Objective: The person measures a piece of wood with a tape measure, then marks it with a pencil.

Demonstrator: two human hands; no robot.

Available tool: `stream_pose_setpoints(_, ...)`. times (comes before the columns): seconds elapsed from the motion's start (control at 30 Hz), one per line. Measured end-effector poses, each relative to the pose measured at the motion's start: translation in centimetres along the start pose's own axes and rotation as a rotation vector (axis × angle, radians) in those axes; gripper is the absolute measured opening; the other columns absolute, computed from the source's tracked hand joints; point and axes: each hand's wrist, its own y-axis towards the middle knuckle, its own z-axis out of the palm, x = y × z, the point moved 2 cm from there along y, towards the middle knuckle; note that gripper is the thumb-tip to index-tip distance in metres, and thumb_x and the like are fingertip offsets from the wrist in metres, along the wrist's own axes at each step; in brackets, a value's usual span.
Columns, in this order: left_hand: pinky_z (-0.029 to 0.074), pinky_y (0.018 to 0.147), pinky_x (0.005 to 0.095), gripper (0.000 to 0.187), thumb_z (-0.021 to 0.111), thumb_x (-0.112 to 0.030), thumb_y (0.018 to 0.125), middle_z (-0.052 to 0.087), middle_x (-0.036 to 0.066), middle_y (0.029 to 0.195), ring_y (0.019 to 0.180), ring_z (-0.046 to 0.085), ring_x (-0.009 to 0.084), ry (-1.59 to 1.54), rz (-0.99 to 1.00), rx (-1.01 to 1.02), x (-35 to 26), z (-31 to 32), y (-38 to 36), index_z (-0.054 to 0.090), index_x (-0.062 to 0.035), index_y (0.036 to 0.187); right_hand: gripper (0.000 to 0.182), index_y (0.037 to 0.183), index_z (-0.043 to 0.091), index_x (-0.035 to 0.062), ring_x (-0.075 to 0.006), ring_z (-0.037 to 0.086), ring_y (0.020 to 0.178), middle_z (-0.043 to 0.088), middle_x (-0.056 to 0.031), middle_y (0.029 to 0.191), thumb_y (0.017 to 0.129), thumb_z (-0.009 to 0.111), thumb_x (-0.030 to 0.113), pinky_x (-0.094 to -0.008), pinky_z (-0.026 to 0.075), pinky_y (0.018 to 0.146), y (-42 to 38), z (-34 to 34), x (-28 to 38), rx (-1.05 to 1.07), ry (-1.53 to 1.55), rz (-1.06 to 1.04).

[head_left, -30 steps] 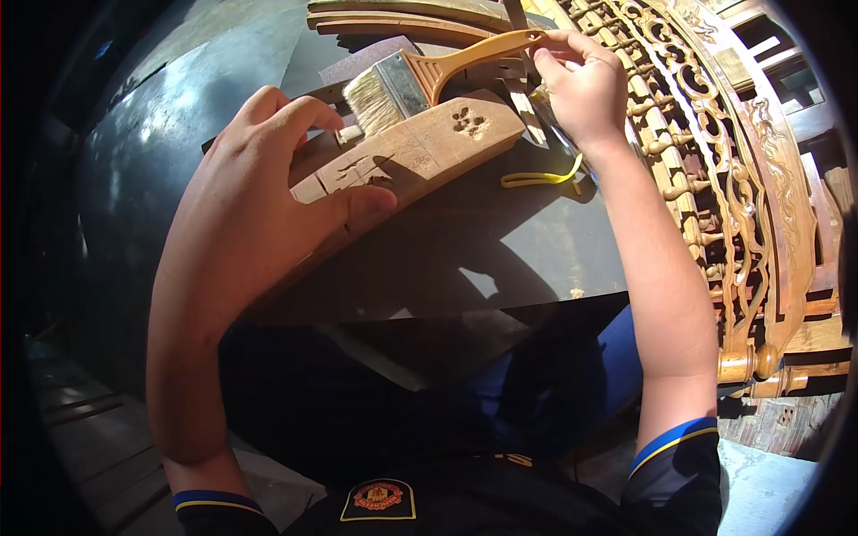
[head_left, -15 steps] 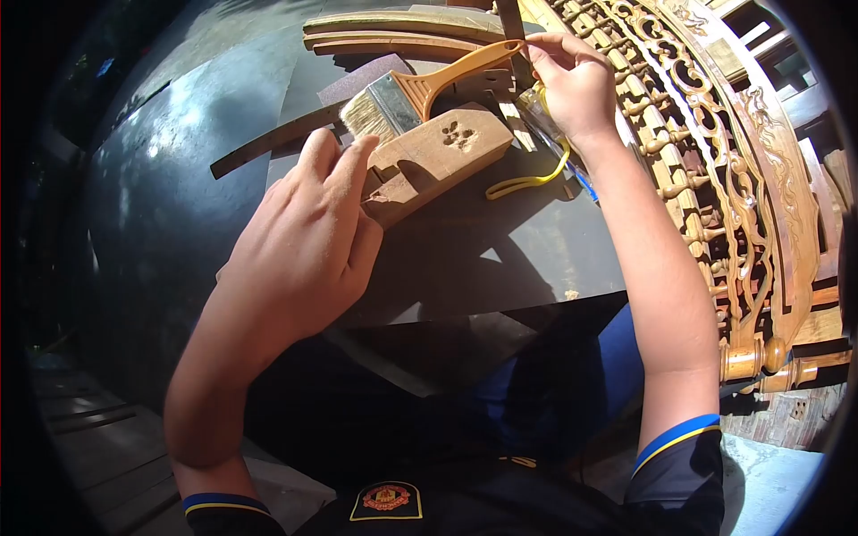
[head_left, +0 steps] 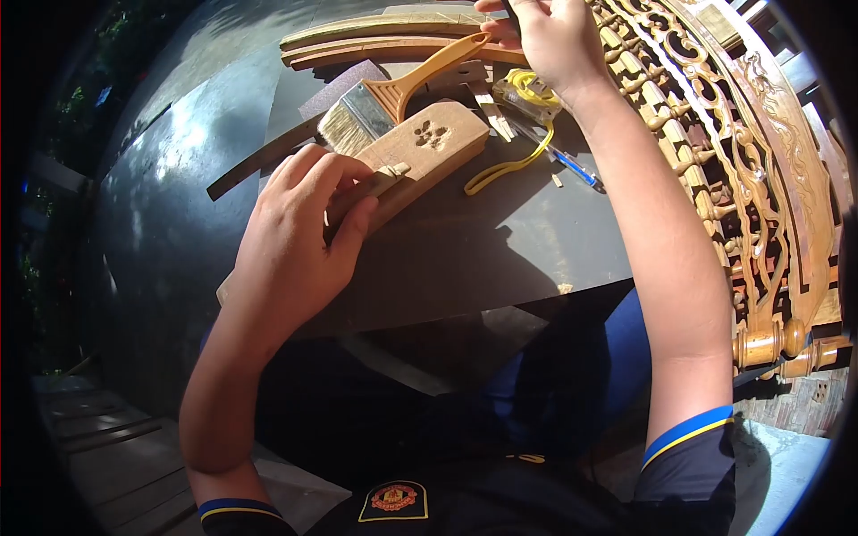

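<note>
Grey table (head_left: 429, 268); wooden block (head_left: 429, 159) at twelve o'clock, brush (head_left: 399, 93) just beyond. Left hand (head_left: 304, 210), ten o'clock, curled snugly on small wooden piece (head_left: 390, 179) over block. Right hand (head_left: 567, 49), one o'clock, fingers bent round dark strip (head_left: 511, 11). Loose pinch could let piece slip.

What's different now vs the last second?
The right hand has moved up, farther from the block, holding a dark strip; the yellow-strapped tool is more exposed. The left hand now visibly pinches a small wooden piece over the block; earlier its thumb lay along the block. The brush still rests beside the block, curved strips behind.
</note>
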Motion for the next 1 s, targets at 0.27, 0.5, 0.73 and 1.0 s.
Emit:
stream_pose_setpoints(0.27,0.057,0.078,0.0416,0.023,0.075,-0.009,0.089,0.061,0.011,0.094,0.085,0.07,0.0288,0.03,-0.072,-0.073,0.2,-0.8,-1.3,0.071,-0.0093,0.112,0.029,0.141,0.051,0.0027,-0.0051,0.06,0.067,0.073,-0.0062,0.089,0.115,0.049,0.016,-0.0238,0.05,0.064,-8.7,-2.1,14.9,0.304,-0.433,0.161)
stream_pose_setpoints(0.5,0.053,0.069,0.035,0.027,0.073,-0.001,0.085,0.06,0.009,0.09,0.077,0.064,0.0194,0.128,-0.041,-0.098,0.2,-1.4,-1.8,0.078,-0.005,0.111,0.042,0.148,0.054,0.0006,-0.0277,0.069,0.07,0.071,-0.0165,0.094,0.105,0.058,0.001,-0.0385,0.052,0.066,-17.7,-0.1,17.5,0.567,-0.678,0.08)
stream_pose_setpoints(0.73,0.056,0.073,0.0414,0.011,0.077,-0.01,0.092,0.065,0.011,0.095,0.082,0.07,0.0284,0.105,-0.057,-0.172,0.6,-0.6,-1.3,0.072,-0.0033,0.101,0.062,0.156,0.056,0.0082,-0.038,0.068,0.067,0.071,-0.019,0.088,0.096,0.065,-0.003,-0.0475,0.052,0.06,-19.1,0.3,16.5,0.737,-0.849,0.034)
stream_pose_setpoints(1.0,0.057,0.074,0.0426,0.014,0.078,-0.011,0.094,0.067,0.013,0.094,0.084,0.071,0.0316,0.056,-0.079,-0.191,0.5,0.1,-1.0,0.069,-0.0008,0.099,0.068,0.158,0.057,0.0081,-0.0284,0.058,0.056,0.059,-0.0098,0.072,0.092,0.069,-0.004,-0.0414,0.048,0.053,-18.9,0.8,18.1,0.883,-0.983,0.013)
